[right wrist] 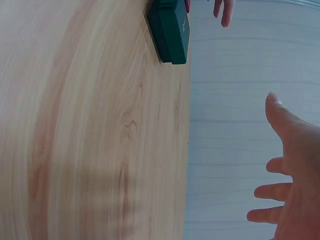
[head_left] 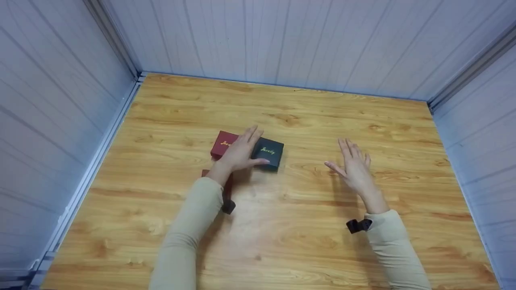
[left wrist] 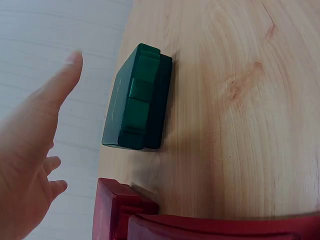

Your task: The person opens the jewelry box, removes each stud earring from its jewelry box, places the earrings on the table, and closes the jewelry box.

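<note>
A dark green jewelry box [head_left: 271,150] with gold lettering lies on the wooden table, and a dark red box [head_left: 221,145] with similar lettering is to its left. Over these two boxes hovers my left hand [head_left: 238,153], its fingers extended and holding nothing; it hides part of the red box. The left wrist view shows this hand [left wrist: 27,150] apart from the green box [left wrist: 135,100]. Another dark red piece [head_left: 205,172] sits nearer me, mostly covered by the left wrist. My right hand [head_left: 356,171] is above the table to the right, fingers straight, touching nothing.
Pale panelled walls [head_left: 262,40] enclose the wooden table [head_left: 314,249] at the back, left and right. Each wrist carries a small black camera, one of them below the right hand [right wrist: 305,175].
</note>
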